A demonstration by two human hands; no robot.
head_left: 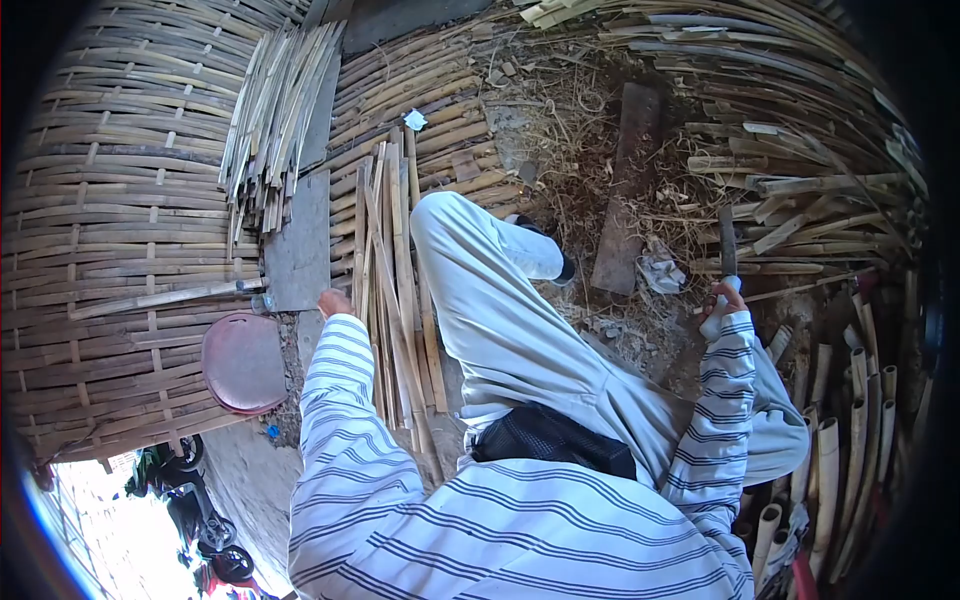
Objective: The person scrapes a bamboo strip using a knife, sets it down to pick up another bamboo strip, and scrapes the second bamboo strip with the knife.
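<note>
My right hand (728, 296) is closed round the pale handle of a knife (728, 245), whose dark blade points away from me over the bamboo at the right. At the left, my left hand (335, 302) is beside a bundle of long split bamboo strips (392, 290) on the floor. Its fingers are mostly hidden, so I cannot tell whether it grips a strip. A grey board (300, 245) lies just beyond that hand. Between my arms, my bent leg (480, 270) stretches over the floor.
A round pinkish seat (243, 363) stands left of my arm. A woven bamboo wall (120, 200) and stacked thin strips (275, 120) line the left. Bamboo poles (828, 460) stand at the right. Shavings surround a wooden plank (625, 190). Motorcycles (210, 515) are outside.
</note>
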